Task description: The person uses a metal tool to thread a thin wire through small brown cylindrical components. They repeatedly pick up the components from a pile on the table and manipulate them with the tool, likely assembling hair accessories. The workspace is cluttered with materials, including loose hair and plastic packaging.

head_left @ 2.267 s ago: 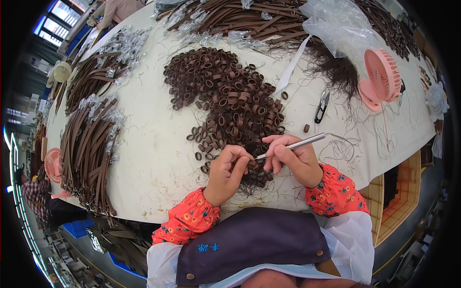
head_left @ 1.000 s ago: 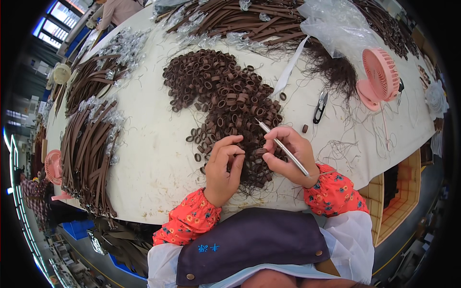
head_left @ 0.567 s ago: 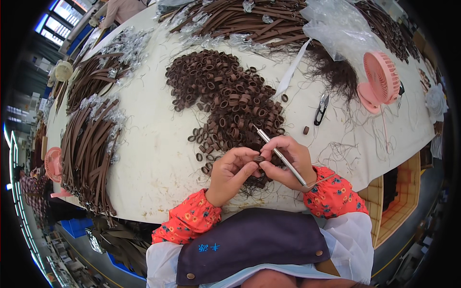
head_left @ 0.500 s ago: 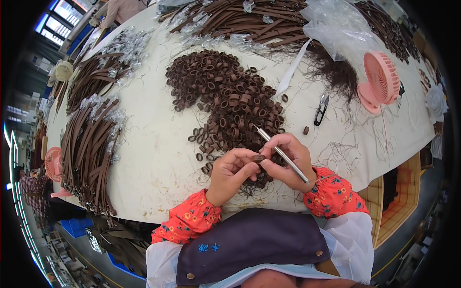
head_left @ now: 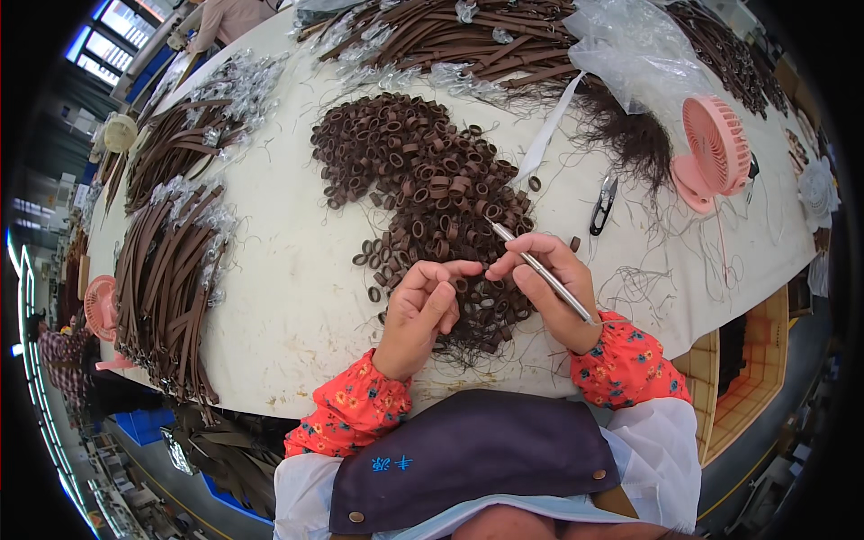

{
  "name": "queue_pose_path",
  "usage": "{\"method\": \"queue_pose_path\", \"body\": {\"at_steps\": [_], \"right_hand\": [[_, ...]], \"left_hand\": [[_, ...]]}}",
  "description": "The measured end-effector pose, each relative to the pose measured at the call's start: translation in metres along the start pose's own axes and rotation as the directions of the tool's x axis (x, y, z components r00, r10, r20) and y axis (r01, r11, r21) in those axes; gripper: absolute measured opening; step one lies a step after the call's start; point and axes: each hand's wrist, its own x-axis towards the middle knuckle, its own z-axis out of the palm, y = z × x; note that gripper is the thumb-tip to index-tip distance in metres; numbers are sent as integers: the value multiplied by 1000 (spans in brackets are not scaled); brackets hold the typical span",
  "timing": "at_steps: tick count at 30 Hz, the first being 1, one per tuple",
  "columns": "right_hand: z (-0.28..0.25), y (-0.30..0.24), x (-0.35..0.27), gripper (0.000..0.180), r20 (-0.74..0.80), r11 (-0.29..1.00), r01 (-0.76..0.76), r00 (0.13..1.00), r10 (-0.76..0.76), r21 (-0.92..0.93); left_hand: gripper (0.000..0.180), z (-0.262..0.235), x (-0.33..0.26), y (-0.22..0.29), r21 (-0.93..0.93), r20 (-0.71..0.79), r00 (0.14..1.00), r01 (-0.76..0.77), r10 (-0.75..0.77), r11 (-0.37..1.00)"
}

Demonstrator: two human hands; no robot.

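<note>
My right hand (head_left: 565, 286) grips a slim silver pen-shaped metal tool (head_left: 551, 279), its narrow tip pointing away over a heap of small brown strap loops (head_left: 441, 184). Opposite it, my left hand (head_left: 414, 319) is open above the near end of the heap, index finger stretched toward the right fingertips and thumb apart. I make out no loop between its fingers. The fingertips of both hands come close together. Beneath them, loose loops mix with dark thread scraps (head_left: 463, 346).
Brown straps with clear plastic wrapping lie in bundles at left (head_left: 166, 288) and far side (head_left: 468, 40). Black thread snips (head_left: 603, 205) and a pink fan (head_left: 711, 148) stand at right, by a tangle of dark threads (head_left: 630, 135). A wooden crate (head_left: 747, 387) sits below the table's right edge.
The brown loop pinched between both hands has left my fingers. My left hand has opened and drawn slightly up and left; my right hand has shifted right with the metal tool.
</note>
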Motion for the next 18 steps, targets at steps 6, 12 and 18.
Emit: {"method": "queue_pose_path", "body": {"at_steps": [6,12,18], "right_hand": [[-10,-10,-6,20,99,988,-36,995,21,153],[-9,-9,-5,20,190,998,23,981,-34,60],[-12,-6,-3,20,233,992,107,968,-88,-73]], "left_hand": [[12,5,-3,6,-113,28,994,104,-101,988],[11,-2,-3,1,-72,75,993,101,-96,992],[10,1,-4,2,-7,76,993,93,-92,996]]}}
